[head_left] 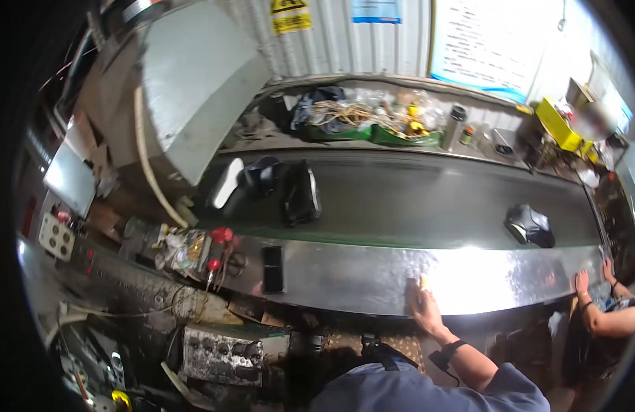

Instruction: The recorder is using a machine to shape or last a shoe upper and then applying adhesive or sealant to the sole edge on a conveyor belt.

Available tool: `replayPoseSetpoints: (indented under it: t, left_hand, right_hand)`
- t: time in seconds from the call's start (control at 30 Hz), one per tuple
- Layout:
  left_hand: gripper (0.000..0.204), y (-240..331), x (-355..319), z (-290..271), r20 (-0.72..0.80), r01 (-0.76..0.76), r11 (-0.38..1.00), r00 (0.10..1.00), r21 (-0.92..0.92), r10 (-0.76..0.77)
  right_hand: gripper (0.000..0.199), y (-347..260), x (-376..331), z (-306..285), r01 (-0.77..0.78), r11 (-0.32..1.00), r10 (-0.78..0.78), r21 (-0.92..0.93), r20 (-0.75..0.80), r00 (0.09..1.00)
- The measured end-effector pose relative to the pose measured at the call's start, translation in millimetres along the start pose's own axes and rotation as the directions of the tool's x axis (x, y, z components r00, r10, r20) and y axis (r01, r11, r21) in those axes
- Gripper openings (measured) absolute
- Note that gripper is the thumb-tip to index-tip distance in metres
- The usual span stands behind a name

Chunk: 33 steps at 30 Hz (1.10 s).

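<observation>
Grey sheet metal is forming a tall, angled hood (194, 82) on the left. Near its foot, a hand tool with rounded red parts (220, 235) is lying among clutter. A dark, smooth conveyor belt (413, 199) is running left to right; on it, at the left, a shoe with a white sole (227, 184) is lying on its side, and a glossy black shoe (302, 193) is lying a little to its right. Nearer, a black rectangular phone (273, 270) is lying on a long, shiny, bare-metal ledge (345, 281) that is bordering the belt's near side. Around mid-ledge, the wearer's right hand (427, 309) is resting at the near edge, fingers partly curled; something small and yellowish is showing at the fingertips, but whether it is being held cannot be told. The left hand is out of view, its state unknown. The ledge is looking stiff, heavy and slippery, probably fixed, its near edge offering the likeliest hold. Farther right, a black shoe with grey patches (530, 225) is sitting on the belt. Rightmost, a co-worker's hands (582, 281) are resting by the ledge's end.
</observation>
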<state>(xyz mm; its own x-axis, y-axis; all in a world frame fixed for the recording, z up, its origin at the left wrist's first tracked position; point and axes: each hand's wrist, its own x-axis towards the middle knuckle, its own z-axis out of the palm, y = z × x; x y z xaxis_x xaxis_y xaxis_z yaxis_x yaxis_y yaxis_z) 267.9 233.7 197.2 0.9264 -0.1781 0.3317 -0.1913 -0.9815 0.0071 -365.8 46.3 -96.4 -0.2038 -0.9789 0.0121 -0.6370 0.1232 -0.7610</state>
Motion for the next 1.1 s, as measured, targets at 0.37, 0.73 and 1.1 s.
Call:
replayPoseSetpoints:
  t: [0.37,0.73,1.1]
  left_hand:
    - [0.081,-16,-6,-1,-0.152,-0.063,0.997,0.987,-0.053,0.054]
    - [0.075,16,-38,12,-0.113,-0.298,0.914,0.954,-0.277,0.276]
    - [0.07,-22,-17,9,-0.228,-0.396,0.869,0.913,-0.298,0.338]
  right_hand:
    - [0.028,-8,4,25,-0.003,0.994,-0.011,-0.106,-0.127,0.992]
    - [0.029,-32,-12,12,0.016,0.99,-0.018,-0.143,-0.014,1.0]
    - [0.014,-56,-21,26,0.089,0.996,-0.089,0.003,0.023,0.996]
